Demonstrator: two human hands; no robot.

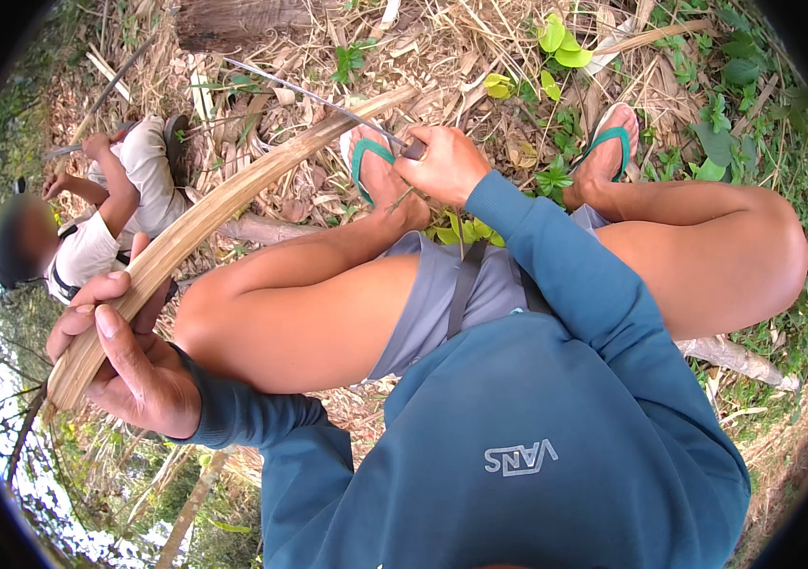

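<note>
A long, pale strip of split wood (224, 199) slants up from the left toward my feet, its bark stripped and its grain showing. Its near end lies in my left hand (134, 365), fingers curled around it with the thumb along the side. My right hand (444, 163) is closed on the dark handle of a long, thin-bladed knife (314, 98). The blade points up and left, crossing the wood near its far end. The part of the handle inside my fist is hidden.
My feet in green-strapped flip-flops (373, 156) stand on ground covered with wood shavings (480, 81). A thick log (243, 24) lies ahead. At left sits another person (105, 228) in a cap, holding a blade. Green plants (731, 114) grow at right.
</note>
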